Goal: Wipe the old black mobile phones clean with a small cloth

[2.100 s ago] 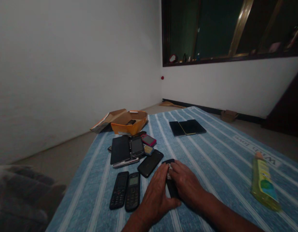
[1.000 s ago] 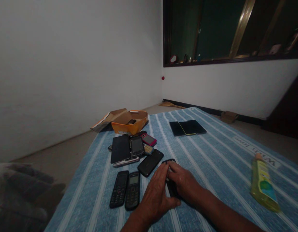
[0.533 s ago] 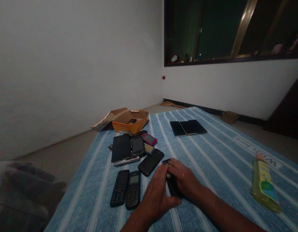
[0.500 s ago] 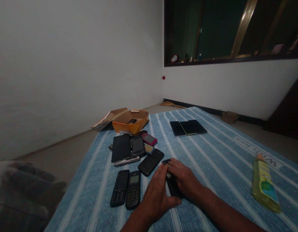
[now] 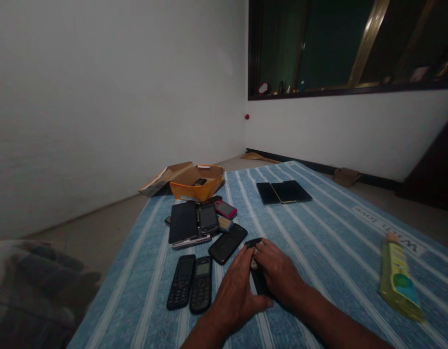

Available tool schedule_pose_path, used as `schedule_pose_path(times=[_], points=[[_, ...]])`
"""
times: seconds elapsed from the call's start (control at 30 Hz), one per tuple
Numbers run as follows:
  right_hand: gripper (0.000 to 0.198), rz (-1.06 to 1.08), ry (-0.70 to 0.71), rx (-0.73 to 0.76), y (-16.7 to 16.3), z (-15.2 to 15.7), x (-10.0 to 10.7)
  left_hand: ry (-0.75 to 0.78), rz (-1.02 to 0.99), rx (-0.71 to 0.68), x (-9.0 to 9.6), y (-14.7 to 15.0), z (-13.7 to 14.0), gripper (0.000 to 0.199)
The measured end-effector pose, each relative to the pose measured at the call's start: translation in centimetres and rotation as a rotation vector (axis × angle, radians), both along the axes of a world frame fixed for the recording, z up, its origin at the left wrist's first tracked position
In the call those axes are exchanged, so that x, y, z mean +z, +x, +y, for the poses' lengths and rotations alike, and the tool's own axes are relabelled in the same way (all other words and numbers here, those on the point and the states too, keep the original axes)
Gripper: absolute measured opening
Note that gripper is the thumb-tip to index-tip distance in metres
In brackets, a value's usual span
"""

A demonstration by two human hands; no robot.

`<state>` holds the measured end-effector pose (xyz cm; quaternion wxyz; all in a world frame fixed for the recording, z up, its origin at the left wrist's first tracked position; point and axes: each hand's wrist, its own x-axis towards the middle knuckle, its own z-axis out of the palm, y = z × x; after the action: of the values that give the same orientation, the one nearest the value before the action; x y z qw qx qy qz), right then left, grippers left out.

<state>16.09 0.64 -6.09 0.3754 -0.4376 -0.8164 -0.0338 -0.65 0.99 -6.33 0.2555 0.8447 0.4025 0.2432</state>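
Both of my hands are at a black mobile phone (image 5: 259, 281) that lies on the striped cloth, partly hidden under them. My left hand (image 5: 236, 295) is along its left edge, fingertips at the top end and thumb stretched across the bottom end. Curled over the upper right side are the fingers of my right hand (image 5: 280, 269). Just left, two black keypad phones (image 5: 180, 281) lie side by side. A black phone (image 5: 228, 244), face down, is beyond my left fingertips, touching a pile of several phones with a dark flat phone (image 5: 183, 222) on top.
An open orange box (image 5: 196, 189) with a phone inside stands at the far left of the blue striped cloth (image 5: 329, 242). Several dark flat phones (image 5: 284, 192) lie together farther back. A yellow bottle (image 5: 400, 281) lies at the right. A wall (image 5: 118, 97) rises beyond the left.
My right fingers have shifted slightly at the top of the black mobile phone, showing a little more of its upper end. The left hand stays nearly where it was.
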Motion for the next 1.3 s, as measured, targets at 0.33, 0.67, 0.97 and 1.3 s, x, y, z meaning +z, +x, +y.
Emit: schedule_pose_path(times=[0.33,0.67,0.97,1.3], points=[[0.023,-0.034,-0.123,-0.015,-0.6,-0.3,0.4,0.041,-0.029,-0.005,0.0,0.1,-0.1,0.111],[0.020,0.035,-0.285,-0.001,-0.7,2.1,1.2,0.015,-0.079,0.010,0.2,0.1,-0.1,0.116],[0.023,0.029,-0.272,0.146,0.0,2.1,1.2,0.006,-0.066,0.024,0.2,0.3,-0.1,0.115],[0.023,-0.012,-0.289,0.139,0.5,2.1,1.8,-0.069,-0.099,0.074,1.7,0.4,-0.3,0.106]])
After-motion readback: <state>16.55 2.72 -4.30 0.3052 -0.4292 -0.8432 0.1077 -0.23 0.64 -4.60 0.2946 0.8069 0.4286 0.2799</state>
